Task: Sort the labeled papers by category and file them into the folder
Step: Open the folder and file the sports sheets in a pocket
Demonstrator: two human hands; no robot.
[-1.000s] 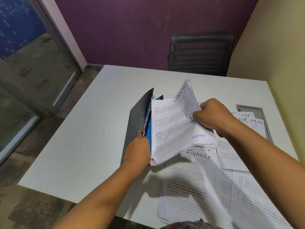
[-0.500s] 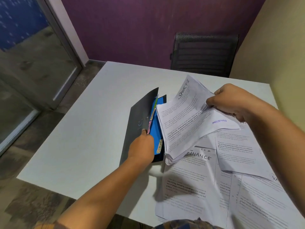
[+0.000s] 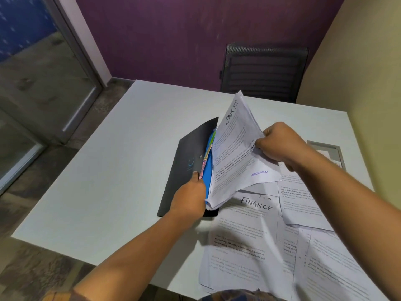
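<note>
Papers marked SPORTS, a bent white stack, sit in my right hand, which pinches their edge to slide them in. My left hand grips the cover of the dark grey plastic folder, holding it open on the pale worktop. I count one folder, one blue divider inside, one white FINANCE sheet, and more loose sheets beside it.

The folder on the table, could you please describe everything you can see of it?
The folder is dark grey, seemingly thin plastic, with a faint pale mark on its cover. It lies on the white table, its cover raised and tilted left, gripped at the edge by the left hand. Inside show blue dividers with green, yellow and pink tabs. The stack of papers marked SPORTS, pinched by the right hand, leans into its opening.
</note>
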